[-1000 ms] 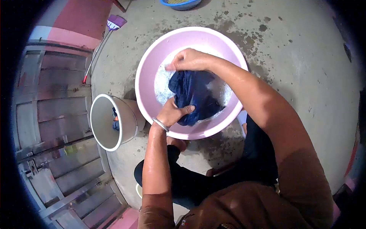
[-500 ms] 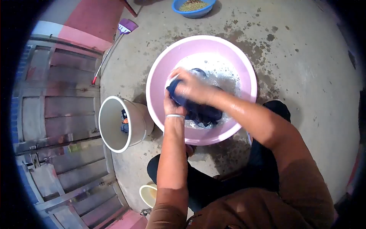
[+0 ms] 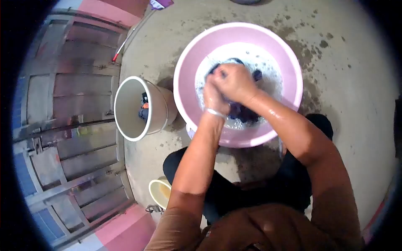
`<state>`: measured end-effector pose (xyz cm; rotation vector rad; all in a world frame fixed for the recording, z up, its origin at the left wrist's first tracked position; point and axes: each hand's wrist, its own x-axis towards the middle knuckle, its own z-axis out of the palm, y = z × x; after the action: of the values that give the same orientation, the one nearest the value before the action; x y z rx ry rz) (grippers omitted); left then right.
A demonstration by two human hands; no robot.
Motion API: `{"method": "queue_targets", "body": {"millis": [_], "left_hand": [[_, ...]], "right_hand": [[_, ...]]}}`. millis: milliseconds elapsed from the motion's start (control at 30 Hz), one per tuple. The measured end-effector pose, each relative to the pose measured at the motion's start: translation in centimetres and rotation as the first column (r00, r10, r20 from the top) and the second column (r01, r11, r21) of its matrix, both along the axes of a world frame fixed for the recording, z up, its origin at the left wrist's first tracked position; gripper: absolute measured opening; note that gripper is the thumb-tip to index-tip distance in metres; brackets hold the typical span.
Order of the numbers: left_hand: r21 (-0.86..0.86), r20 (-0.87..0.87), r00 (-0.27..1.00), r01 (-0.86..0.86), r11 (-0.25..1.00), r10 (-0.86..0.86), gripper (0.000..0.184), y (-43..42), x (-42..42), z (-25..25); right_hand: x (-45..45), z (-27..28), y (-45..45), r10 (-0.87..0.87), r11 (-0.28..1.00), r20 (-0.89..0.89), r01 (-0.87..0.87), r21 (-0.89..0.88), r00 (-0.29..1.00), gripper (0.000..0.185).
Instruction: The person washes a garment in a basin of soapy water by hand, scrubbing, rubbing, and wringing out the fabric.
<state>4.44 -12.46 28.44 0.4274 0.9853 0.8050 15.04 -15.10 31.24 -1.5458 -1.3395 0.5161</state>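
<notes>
A wide pink tub [image 3: 186, 90] of soapy, foamy water stands on the floor in front of me. In it lies a wet, dark navy garment [image 3: 245, 115], partly under the suds; its exact kind does not show. My left hand [image 3: 215, 97], with a pale band at the wrist, is closed at the garment's left side. Against it presses my right hand [image 3: 237, 81], its fingers curled in a fist over the cloth. Both are just above the water, and the cloth between them is mostly hidden.
Left of the tub, a white bucket [image 3: 161, 113] holds dark and orange clothing [image 3: 144, 109]. A small cream container [image 3: 155, 193] sits near my left knee. A purple-headed broom [image 3: 138, 31] leans by the metal door [image 3: 83, 94]. Wet patches mark the concrete floor [image 3: 351, 96].
My right hand has come down against my left, covering cloth that was held up and visible between them. The camera view has shifted, so the blue basin is almost out of sight.
</notes>
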Motion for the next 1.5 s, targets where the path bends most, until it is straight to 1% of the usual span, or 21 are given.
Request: {"method": "queue_targets", "body": {"millis": [67,133,200,300,333,433,533,633,667,800,900,967,1033,1067,1133,1167,1233,1300,1367,1433,1500], "left_hand": [[-0.025,-0.033,0.997,0.064,0.998,-0.064,0.023,-1.8,1.1,2.9],[0.046,-0.404,0.836,0.424,0.905,-0.371,0.031,-1.9,0.2,5.2],[0.134,-0.777,0.509,0.709,0.693,-0.371,0.054,-0.9,-1.7,5.9],[0.457,-0.871,0.492,0.813,0.361,-0.005,0.082,-0.2,-2.6,6.1],[0.335,-0.903,0.401,0.882,0.333,-0.153,0.084,0.1,-2.6,5.9],[0.054,-0.649,0.321,0.924,0.379,-0.69,0.076,0.4,-3.3,3.7],[0.263,-0.187,0.894,0.444,0.857,-0.406,0.052,-0.6,-4.4,4.5],[0.163,0.231,0.94,0.217,0.962,-0.251,0.039,0.4,-4.8,5.4],[0.144,0.279,0.947,0.121,0.982,-0.157,0.037,1.1,-5.2,4.8],[-0.097,0.238,0.967,-0.07,0.993,0.092,0.031,3.0,-4.9,1.7],[-0.194,0.12,0.987,-0.078,0.978,0.103,0.035,2.9,-3.7,-0.5],[-0.164,0.053,0.987,-0.142,0.976,0.153,0.036,2.1,-2.4,0.2],[0.199,0.646,0.742,0.059,0.978,-0.177,0.039,1.6,-4.8,-2.2],[0.187,0.644,0.746,0.062,0.98,-0.171,0.039,1.5,-4.4,-2.6],[0.525,-0.108,0.987,0.16,0.836,-0.121,0.036,1.3,-1.9,-3.0],[0.613,-0.469,0.883,0.307,0.728,0.022,0.035,0.8,-0.7,-2.9],[0.112,0.258,0.959,0.091,0.989,-0.117,0.034,-0.1,0.3,-0.4],[0.009,0.007,0.997,-0.076,0.997,0.075,0.032,-1.0,1.8,2.6],[0.376,0.593,0.692,0.213,0.902,-0.41,0.035,2.4,-2.8,-6.2],[0.371,0.416,0.819,0.244,0.896,-0.395,0.035,4.2,-5.6,-10.9],[0.021,0.302,0.943,0.142,0.99,-0.142,0.034,0.9,-1.5,-0.6]], "right_hand": [[4.1,-2.3,1.6,-0.053,0.971,0.213,0.1,-0.216,0.976,0.031],[6.2,-3.6,1.5,0.048,0.932,0.333,0.078,-0.355,0.942,0.04],[6.4,-3.1,1.6,0.163,0.922,0.191,-0.08,-0.378,0.968,0.045],[6.0,-0.6,2.0,0.299,0.854,-0.05,-0.291,-0.43,0.953,0.052],[5.8,0.7,1.6,0.248,0.848,-0.205,-0.315,-0.427,0.947,0.048],[7.0,2.5,1.2,0.213,0.835,-0.463,-0.406,-0.37,0.86,0.043],[8.1,1.9,0.0,0.377,0.709,-0.463,-0.572,-0.413,0.802,0.044],[6.7,-3.0,-1.2,0.645,0.611,0.06,-0.468,-0.638,0.762,0.056],[6.6,-3.1,-1.6,0.582,0.602,-0.026,-0.452,-0.659,0.813,0.052],[6.9,-3.4,-0.1,0.085,0.934,-0.379,-0.206,-0.292,0.922,0.031],[4.1,-0.7,0.7,0.039,0.981,-0.897,-0.189,-0.049,0.439,0.029],[0.9,1.5,0.0,0.259,0.961,-0.629,-0.259,0.094,0.733,0.027],[-2.7,3.5,-2.3,0.445,0.894,-0.195,-0.445,0.049,0.874,0.019],[-3.1,3.0,-2.0,0.441,0.896,-0.205,-0.443,0.041,0.874,0.019],[-3.0,1.7,-1.1,0.262,0.961,0.206,-0.235,-0.147,0.943,0.024],[-1.6,1.9,-0.2,0.092,0.979,0.054,-0.08,-0.188,0.994,0.026],[0.6,-1.4,1.5,-0.014,1.0,0.105,0.013,0.013,0.994,0.027],[-0.8,-0.5,0.7,-0.089,0.996,0.041,0.088,0.021,0.995,0.027],[-2.9,1.9,-1.5,0.151,0.984,-0.002,-0.15,0.097,0.989,0.025],[-3.6,1.9,-1.7,0.214,0.969,0.133,-0.227,0.095,0.968,0.018],[-2.0,0.1,0.1,0.042,0.998,-0.014,-0.041,0.046,0.999,0.017]]}}
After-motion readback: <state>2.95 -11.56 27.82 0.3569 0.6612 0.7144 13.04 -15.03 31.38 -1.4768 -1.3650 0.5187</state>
